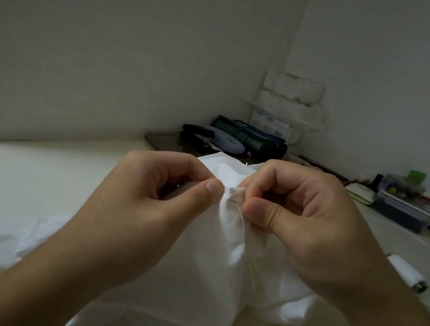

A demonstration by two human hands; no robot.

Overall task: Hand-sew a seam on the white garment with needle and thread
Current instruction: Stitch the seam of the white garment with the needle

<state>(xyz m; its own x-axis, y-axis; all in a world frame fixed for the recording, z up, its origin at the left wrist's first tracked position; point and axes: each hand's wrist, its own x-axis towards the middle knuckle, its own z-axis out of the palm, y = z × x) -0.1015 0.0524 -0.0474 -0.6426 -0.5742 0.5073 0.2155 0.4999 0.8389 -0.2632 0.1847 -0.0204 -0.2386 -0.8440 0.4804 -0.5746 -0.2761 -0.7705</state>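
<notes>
Both hands curled, knuckles up: left hand (163,197) pinches crumpled white cotton garment (222,248) fold; right hand (303,219) pinches thin steel needle (235,200) beside it.

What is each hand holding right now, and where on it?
Left hand pinches the white garment at a raised fold. Right hand pinches the needle at that fold; where along the needle cannot be told.

- A dark green rolled pouch (251,137) and a pale blue case (225,142) lie in the far corner.
- A black stapler (197,132) sits beside the case.
- Clear lidded boxes (405,210) stand at right.
</notes>
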